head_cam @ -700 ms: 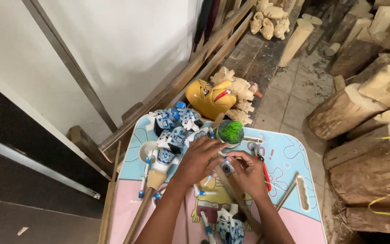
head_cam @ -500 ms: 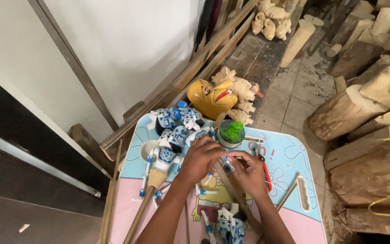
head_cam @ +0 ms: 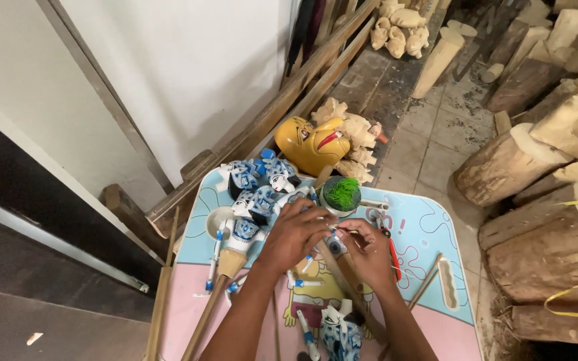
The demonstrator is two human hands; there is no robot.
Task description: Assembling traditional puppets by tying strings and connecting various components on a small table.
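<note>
Standing over: a low table (head_cam: 429,230) with a pale blue and pink cartoon-printed top, its near edge cut off at the bottom of view.
Wall: white plaster (head_cam: 188,73) to the left, a dark band below it, wooden slats leaning along its foot.
Logs: a stack of rough-cut logs (head_cam: 543,220) on the right, too overlapped to count, one tied with yellow strap.
Mask: one yellow carved mask (head_cam: 309,144) with a red mouth on the floor beyond the table, against pale unpainted carvings (head_cam: 352,134); how many carvings I cannot tell.
Puppet heads: a cluster of blue-and-white painted puppet heads (head_cam: 259,190) on the table's far left, roughly five, tangled together; one more (head_cam: 339,334) lies between the forearms, partly cut off.
Cup: one small pot (head_cam: 340,194) holding bright green stuff, just past the hands.
Left hand: (head_cam: 296,234) palm down, fingers curled closed over a small piece at the table's centre; the piece is hidden beneath them.
Right hand: (head_cam: 369,251) fingertips pinched on a thin pale stick (head_cam: 342,232) that meets the left hand's fingers.
Held piece: mid-table, between both hands, too covered to make out.
Red tool: one red-handled tool (head_cam: 392,251) lying just right of the right hand.
</note>
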